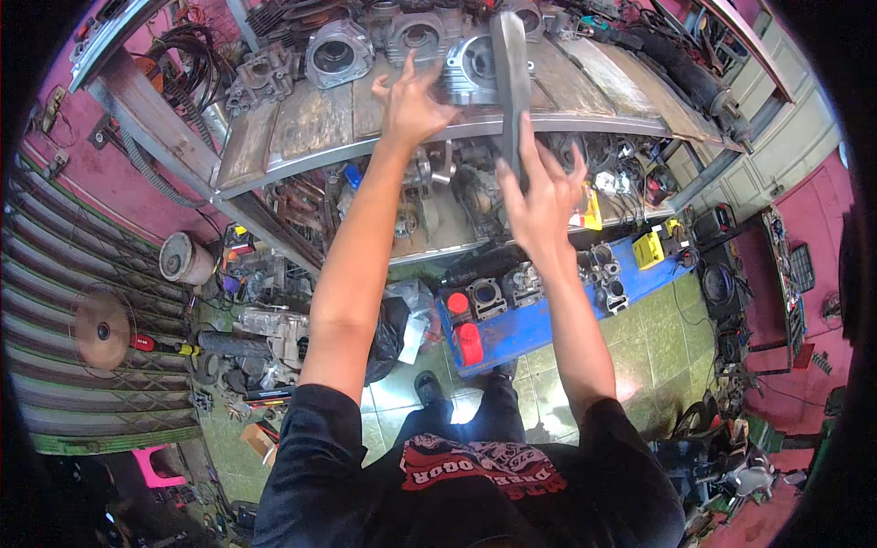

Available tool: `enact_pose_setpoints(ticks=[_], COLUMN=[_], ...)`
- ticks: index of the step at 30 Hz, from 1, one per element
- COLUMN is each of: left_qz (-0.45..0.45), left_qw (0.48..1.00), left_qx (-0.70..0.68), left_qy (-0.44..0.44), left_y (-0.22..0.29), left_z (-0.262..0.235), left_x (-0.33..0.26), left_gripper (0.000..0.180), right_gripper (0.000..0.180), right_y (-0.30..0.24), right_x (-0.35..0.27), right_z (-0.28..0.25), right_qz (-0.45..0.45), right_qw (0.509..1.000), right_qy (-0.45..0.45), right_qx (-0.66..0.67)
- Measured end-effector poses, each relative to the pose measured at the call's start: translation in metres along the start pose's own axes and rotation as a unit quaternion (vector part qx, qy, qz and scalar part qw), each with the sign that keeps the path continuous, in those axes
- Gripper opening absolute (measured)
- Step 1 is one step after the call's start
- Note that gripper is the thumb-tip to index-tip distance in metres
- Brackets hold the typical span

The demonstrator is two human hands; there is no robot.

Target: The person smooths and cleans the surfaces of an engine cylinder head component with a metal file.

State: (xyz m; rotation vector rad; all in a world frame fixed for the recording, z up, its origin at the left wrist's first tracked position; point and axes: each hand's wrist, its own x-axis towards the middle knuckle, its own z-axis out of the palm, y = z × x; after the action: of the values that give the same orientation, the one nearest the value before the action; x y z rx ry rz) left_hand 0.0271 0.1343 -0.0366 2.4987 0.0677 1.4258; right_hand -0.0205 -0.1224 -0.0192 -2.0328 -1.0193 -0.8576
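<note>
My left hand (416, 111) reaches up to the wooden shelf, its fingers spread and nothing in them. Just beyond its fingertips is a dull grey engine casting (418, 38) with a round opening. To the right of that hand stands a brighter silver engine casting (468, 69), partly covered by a long flat grey bar (512, 78). My right hand (541, 196) grips this bar near its lower end and holds it upright, in front of the shelf edge. Whether the bar touches the silver casting, I cannot tell.
Another round-bored casting (340, 55) and more engine parts line the plank shelf (315, 123) with its metal edge (356, 151). Below, a blue bench (512, 333) carries cylinder blocks (487, 297) and red containers (468, 344). A fan (102, 331) is at the far left.
</note>
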Motion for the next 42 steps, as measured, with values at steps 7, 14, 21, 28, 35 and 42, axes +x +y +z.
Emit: enact_pose_setpoints(ticks=[7,14,21,28,35,42], left_qz=[-0.023,-0.042,-0.023,-0.014,-0.008,-0.013], left_qw=[0.999,0.998,0.997,1.000,1.000,0.999], left_qx=[-0.001,0.034,0.032,0.006,0.015,0.008], left_qy=[-0.035,-0.038,-0.072,-0.014,-0.019,-0.037], left_y=[-0.005,0.005,0.002,0.005,0.008,0.000], left_z=[-0.005,-0.003,-0.009,-0.004,0.001,-0.002], left_x=[-0.002,0.002,-0.001,-0.001,0.001,-0.002], left_gripper=[0.082,0.091,0.090,0.076,0.080,0.084], right_gripper=[0.072,0.067,0.069,0.071,0.068,0.068], right_y=[-0.009,-0.008,-0.007,-0.006,0.008,0.007], right_x=[-0.051,0.002,-0.025,-0.035,-0.012,-0.029], right_z=[0.018,0.006,-0.007,0.000,-0.012,-0.025], right_qz=[-0.018,0.001,-0.002,0.021,0.077,0.083], right_qw=[0.999,1.000,0.999,0.997,0.996,0.995], right_qy=[-0.040,-0.010,-0.045,-0.057,-0.017,-0.043], right_qx=[0.012,-0.023,-0.019,-0.044,-0.030,0.024])
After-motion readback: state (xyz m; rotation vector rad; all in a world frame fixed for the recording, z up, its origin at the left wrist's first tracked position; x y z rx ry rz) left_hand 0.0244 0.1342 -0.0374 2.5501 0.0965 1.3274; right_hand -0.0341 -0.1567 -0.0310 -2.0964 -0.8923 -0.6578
